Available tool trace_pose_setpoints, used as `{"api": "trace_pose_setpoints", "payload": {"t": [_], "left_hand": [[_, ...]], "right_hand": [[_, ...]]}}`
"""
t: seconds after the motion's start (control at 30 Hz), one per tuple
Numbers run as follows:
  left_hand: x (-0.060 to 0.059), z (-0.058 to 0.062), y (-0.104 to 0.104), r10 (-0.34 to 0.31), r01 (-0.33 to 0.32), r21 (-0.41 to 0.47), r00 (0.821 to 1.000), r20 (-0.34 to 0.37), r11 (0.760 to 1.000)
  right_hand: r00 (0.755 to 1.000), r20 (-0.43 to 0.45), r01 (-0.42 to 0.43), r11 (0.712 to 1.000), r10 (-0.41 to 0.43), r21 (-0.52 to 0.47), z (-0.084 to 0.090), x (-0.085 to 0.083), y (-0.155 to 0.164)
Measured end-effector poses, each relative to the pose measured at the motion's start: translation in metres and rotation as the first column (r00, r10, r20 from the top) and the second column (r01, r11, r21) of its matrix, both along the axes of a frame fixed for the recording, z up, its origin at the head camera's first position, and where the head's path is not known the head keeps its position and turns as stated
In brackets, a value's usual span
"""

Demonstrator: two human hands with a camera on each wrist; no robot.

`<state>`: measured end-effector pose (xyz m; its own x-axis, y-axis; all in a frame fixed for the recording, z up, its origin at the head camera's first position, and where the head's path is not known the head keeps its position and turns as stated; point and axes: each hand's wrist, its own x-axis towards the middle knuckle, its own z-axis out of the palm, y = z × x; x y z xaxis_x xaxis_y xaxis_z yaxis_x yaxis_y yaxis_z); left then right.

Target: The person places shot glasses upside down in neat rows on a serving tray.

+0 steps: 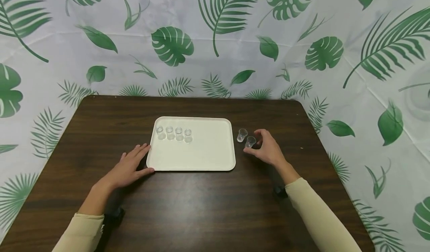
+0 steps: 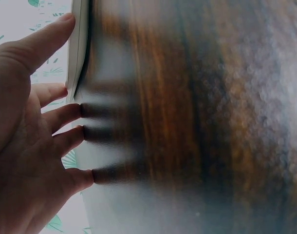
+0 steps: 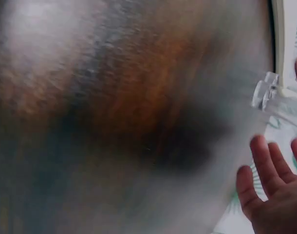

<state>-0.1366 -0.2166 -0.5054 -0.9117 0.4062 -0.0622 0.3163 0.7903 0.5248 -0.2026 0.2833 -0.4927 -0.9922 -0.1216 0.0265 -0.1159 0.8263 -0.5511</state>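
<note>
A dark brown wooden desk (image 1: 188, 207) with rounded far corners carried a cream-white rectangular plastic tray (image 1: 208, 151), set near the middle and a little toward the far edge; behind and beside the desk hung a white cloth printed with green palm and monstera leaves (image 1: 215, 39).

Along the tray's far-left corner stood a row of four small clear plastic cups (image 1: 174, 133), upright and close beside one another; on the bare desk just off the tray's right edge stood two more small clear cups, the farther cup (image 1: 241, 135) and the nearer cup (image 1: 250, 142), close together, whether touching could not be told.

The left hand (image 1: 129, 167) lay flat on the desk at the tray's near-left corner, fingers straight and spread; the fingertips (image 2: 70, 109) met the tray's left rim (image 2: 79, 48) and the thumb lay along its near-left corner; it gripped nothing.

The right hand (image 1: 265, 149) hovered low over the desk just right of the two loose cups, fingers loosely curved around the nearer cup; the thumb sat just below that cup and the forefinger arched beside it; whether the fingers actually pinched it could not be told, and in the blurred right wrist view the fingers (image 3: 265, 170) appeared relaxed with a clear cup (image 3: 265, 92) apart from them, beside the tray's edge.

Both forearms wore pale beige sleeves (image 1: 319, 214).
</note>
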Motion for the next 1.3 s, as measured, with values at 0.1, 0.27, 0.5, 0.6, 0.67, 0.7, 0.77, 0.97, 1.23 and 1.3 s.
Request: {"api": "trace_pose_setpoints", "payload": {"t": [0.1,0.27,0.5,0.6,0.67,0.7,0.77,0.97,1.23,1.3], "left_hand": [[0.001,-0.001,0.001,0.003,-0.003,-0.001,1.0,0.002,1.0],[0.001,-0.002,0.001,0.008,-0.008,0.002,1.0,0.003,1.0],[0.0,-0.004,0.0,0.008,-0.008,0.01,1.0,0.011,1.0],[-0.001,-0.005,-0.001,0.009,-0.009,0.006,1.0,0.016,1.0],[-0.001,-0.006,-0.001,0.008,-0.008,0.005,1.0,0.015,1.0],[-0.001,-0.007,-0.001,0.008,-0.008,0.004,1.0,0.014,1.0],[-0.001,-0.007,-0.001,0.008,-0.008,0.004,1.0,0.01,1.0],[-0.001,-0.009,0.0,0.011,-0.011,0.001,1.0,0.001,1.0],[0.0,-0.011,0.0,0.013,-0.013,-0.004,1.0,-0.006,1.0],[0.0,-0.011,0.001,0.013,-0.013,-0.004,1.0,-0.002,1.0]], "right_hand": [[0.999,0.05,0.007,1.0,-0.006,-0.013,-0.004,0.002,0.003],[0.998,0.056,0.0,1.0,0.002,-0.023,-0.007,0.001,0.004],[0.999,0.034,0.004,0.998,-0.002,-0.058,-0.011,-0.001,0.002],[1.0,0.013,0.006,0.998,-0.005,-0.069,-0.013,-0.001,0.002],[1.0,0.002,0.008,0.997,-0.008,-0.073,-0.014,-0.001,0.002],[1.0,-0.001,0.009,0.997,-0.009,-0.076,-0.015,-0.002,0.002],[1.0,-0.002,0.011,0.997,-0.011,-0.083,-0.016,-0.001,0.002],[1.0,-0.015,0.004,0.995,-0.006,-0.097,-0.018,-0.001,0.004],[1.0,-0.027,0.003,0.995,-0.006,-0.1,-0.021,-0.003,0.006],[0.999,-0.031,0.005,0.995,-0.008,-0.1,-0.022,-0.003,0.007]]}}
